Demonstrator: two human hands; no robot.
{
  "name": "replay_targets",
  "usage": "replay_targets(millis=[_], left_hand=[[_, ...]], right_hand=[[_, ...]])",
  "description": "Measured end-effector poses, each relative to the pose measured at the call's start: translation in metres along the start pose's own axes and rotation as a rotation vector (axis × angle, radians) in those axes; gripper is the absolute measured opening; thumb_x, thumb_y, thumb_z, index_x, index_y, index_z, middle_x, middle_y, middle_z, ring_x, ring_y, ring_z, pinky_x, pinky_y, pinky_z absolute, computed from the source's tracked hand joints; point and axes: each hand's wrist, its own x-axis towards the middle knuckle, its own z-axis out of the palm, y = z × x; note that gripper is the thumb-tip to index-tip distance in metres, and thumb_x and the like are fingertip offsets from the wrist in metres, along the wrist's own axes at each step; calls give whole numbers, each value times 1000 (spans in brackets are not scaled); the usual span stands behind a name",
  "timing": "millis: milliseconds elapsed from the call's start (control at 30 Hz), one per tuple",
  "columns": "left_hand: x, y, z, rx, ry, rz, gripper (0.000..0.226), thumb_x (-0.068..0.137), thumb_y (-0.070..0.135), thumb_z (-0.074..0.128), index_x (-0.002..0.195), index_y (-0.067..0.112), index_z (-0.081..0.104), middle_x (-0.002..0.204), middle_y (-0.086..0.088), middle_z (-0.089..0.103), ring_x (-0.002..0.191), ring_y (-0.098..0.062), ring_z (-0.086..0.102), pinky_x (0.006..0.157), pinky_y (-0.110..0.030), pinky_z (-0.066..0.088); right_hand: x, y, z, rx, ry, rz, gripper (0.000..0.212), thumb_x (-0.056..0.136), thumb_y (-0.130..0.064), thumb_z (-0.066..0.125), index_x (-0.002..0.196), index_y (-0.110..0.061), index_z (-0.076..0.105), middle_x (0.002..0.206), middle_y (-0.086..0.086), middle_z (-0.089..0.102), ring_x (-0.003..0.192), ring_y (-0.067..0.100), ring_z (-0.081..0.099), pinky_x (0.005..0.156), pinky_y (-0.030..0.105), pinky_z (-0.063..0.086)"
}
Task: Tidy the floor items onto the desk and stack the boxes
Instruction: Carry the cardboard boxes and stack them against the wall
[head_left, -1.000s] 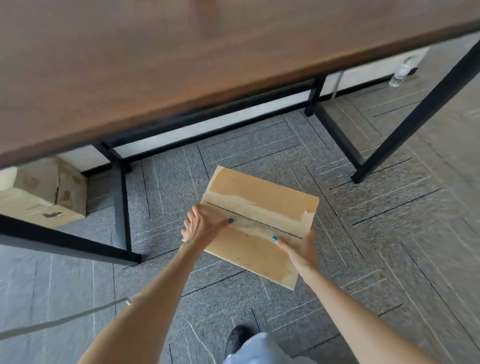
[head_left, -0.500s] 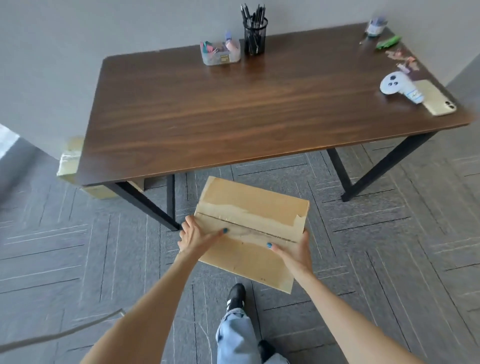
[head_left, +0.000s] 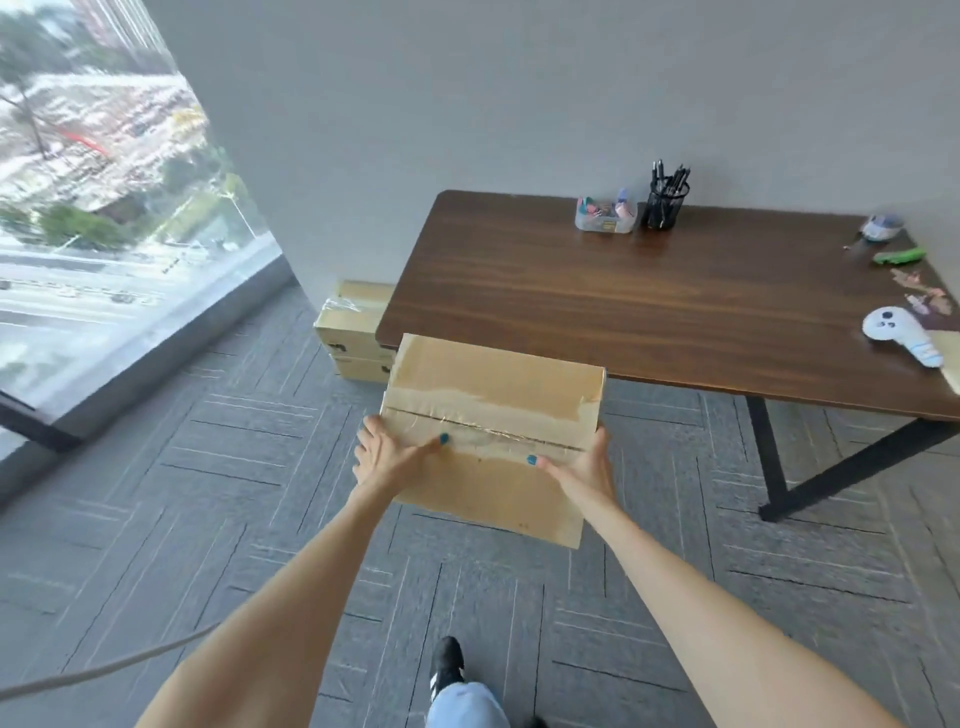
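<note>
By the counter (head_left: 623, 312) corner, stacked boxes (head_left: 349, 332) lie ahead-left of the cardboard box (head_left: 493, 384), gripped by left hand (head_left: 387, 460) and right hand (head_left: 584, 467).

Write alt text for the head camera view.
A left hand and right hand grip a flat, taped brown cardboard box above grey carpet, before a dark wooden desk. Stacked cardboard boxes sit on the floor at the desk's left end.

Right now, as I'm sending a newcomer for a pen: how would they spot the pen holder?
Find the dark brown wooden desk against the grey wall. At its far edge stands a black mesh cup of pens beside a clear plastic tray; it alone is tall and dark.
</note>
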Motion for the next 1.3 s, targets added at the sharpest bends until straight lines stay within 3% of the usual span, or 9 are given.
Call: replay_targets(millis=[233, 500, 600, 800, 1000, 1300], left_hand=[[26, -8, -100, -83, 151, -7, 110, 57, 67, 78, 134, 11, 24, 136, -15, 37, 130, -36, 37, 106, -54, 32], [124, -37, -212, -173, 273, -41, 102, 60, 67, 77, 130, 10, 28, 131, -15, 41, 123, -36, 42, 102, -55, 37], [174, -50, -256, -179, 303, -36, 101, 62, 65, 76, 131, 10, 27, 132, -15, 39, 124, -36, 42, 102, -55, 38], [273, -68, -324, -200, 318, -14, 101, 63, 65, 76, 131, 9, 26, 133, -17, 39, 126, -37, 39, 104, -55, 35], [356, -57, -358, -200, 294, 8, 105, 62, 68, 74, 134, 11, 23, 136, -17, 38, 129, -39, 38, 106, -56, 32], [526, -16, -349, -202, 167, 52, 107, 64, 63, 76, 141, 13, 20, 143, -18, 33, 133, -39, 33, 108, -55, 31]], right_hand=[[4, -98, 55, -21, -99, -167, 109, 73, -33, 82, 148, -5, 7, 155, 12, 25, 140, 28, 31, 110, 41, 32], [40, -221, 171, -77, -170, -271, 110, 69, -39, 83, 145, -8, 11, 149, 14, 35, 136, 33, 36, 106, 47, 39], [57, -266, 227, -80, -184, -299, 116, 71, -39, 82, 150, -10, 3, 153, 15, 28, 139, 32, 31, 110, 45, 35], [92, -341, 319, -55, -194, -337, 106, 71, -34, 83, 146, -10, 12, 150, 13, 33, 137, 30, 34, 106, 39, 35], [136, -389, 369, -43, -160, -340, 104, 70, -34, 83, 143, -10, 13, 147, 15, 35, 134, 30, 36, 102, 35, 36], [278, -422, 434, -38, -122, -224, 105, 70, -38, 83, 143, -15, 12, 150, 16, 29, 136, 32, 32, 105, 43, 35]])
